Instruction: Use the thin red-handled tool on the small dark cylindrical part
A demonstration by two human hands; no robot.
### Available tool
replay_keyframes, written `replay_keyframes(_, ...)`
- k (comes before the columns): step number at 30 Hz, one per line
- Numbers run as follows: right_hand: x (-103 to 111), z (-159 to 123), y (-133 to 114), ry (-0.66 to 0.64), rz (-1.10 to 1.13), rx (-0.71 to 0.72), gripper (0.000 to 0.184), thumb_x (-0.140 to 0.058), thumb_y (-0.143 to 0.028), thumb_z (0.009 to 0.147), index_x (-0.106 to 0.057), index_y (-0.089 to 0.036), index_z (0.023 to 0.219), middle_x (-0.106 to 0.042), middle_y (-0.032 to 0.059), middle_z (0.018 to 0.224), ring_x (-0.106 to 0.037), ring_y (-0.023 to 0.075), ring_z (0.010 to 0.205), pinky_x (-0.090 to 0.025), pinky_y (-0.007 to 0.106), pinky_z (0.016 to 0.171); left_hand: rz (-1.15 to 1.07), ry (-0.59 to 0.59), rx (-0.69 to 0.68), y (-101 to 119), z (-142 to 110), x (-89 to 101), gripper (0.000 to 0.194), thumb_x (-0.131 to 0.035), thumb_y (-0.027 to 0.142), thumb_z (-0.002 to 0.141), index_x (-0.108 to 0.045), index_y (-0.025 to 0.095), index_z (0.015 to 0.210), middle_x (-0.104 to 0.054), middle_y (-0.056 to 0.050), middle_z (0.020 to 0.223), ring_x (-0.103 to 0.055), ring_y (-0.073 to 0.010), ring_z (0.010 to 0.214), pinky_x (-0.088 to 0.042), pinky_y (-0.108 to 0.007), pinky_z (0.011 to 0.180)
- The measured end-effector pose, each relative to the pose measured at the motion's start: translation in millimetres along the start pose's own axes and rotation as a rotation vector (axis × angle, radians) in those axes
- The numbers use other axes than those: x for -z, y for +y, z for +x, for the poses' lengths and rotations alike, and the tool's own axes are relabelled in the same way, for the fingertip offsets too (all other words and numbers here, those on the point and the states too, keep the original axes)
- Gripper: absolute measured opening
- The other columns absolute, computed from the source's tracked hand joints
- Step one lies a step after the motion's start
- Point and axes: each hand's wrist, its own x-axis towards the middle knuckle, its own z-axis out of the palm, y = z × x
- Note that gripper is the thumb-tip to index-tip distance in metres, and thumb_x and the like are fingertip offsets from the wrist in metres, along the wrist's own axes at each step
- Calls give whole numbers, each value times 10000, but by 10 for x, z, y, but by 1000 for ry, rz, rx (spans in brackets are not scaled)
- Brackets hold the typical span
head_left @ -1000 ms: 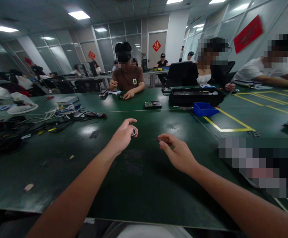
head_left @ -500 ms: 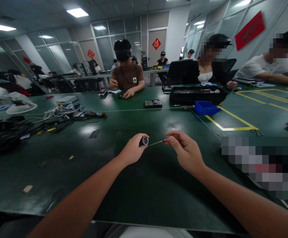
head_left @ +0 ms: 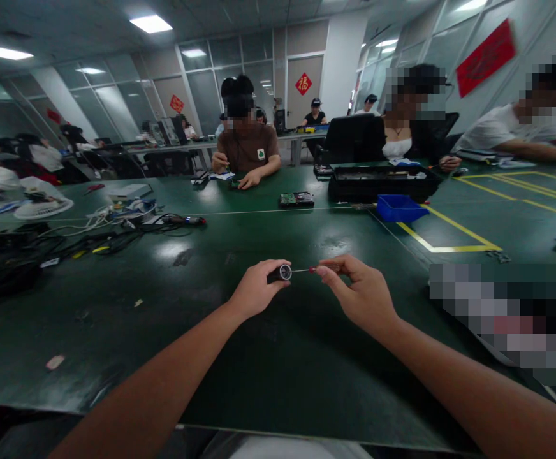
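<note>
My left hand [head_left: 255,291] is closed around a small dark cylindrical part [head_left: 282,273] with a silvery round end that faces right. My right hand [head_left: 360,292] pinches a thin screwdriver [head_left: 309,269] with a reddish handle. Its slim metal shaft points left and its tip meets the silvery end of the part. Both hands hover just above the dark green table [head_left: 268,357], close together near its middle.
A blue bin [head_left: 397,208] and a black tray [head_left: 383,182] stand at the back right by yellow floor-tape lines. A circuit board [head_left: 296,199] lies mid-table. Tangled cables [head_left: 115,233] and a white fan [head_left: 43,207] crowd the left. Several people sit across and to the sides.
My hands have come together: a second ago they were apart, and now the screwdriver tip rests against the part's end. The shaft has levelled out.
</note>
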Motion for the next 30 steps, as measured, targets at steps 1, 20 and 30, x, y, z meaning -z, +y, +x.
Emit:
replay_keyframes(1,10,1,-8,-6,-14,15,228,-604,-415,922,-689,-209,972,-739,29,782,-697,203,698,-513,333,656,17,-5,-9,4,0,6,390,-738,170,817,-673,243,1194,-698,-43,1212,-621,-236,1142,-443,-415,1037)
replay_keyframes(20,3,-22,-57,-178,-30,-39,313,-370,-389,1022,-593,-227,1172,-624,-1,709,-592,176,600,-419,304,550,124,-52,-28,42,-14,27,359,-715,233,843,-672,262,1198,-701,-46,1198,-615,-260,1123,-361,-507,1101)
replay_keyframes(30,-25,-1,-15,-117,50,-68,210,-410,-348,999,-573,-232,1064,-655,28,831,-640,205,753,-470,336,665,122,-30,-24,37,-13,27,376,-724,233,834,-673,263,1206,-699,-51,1183,-619,-257,1114,-387,-487,1081)
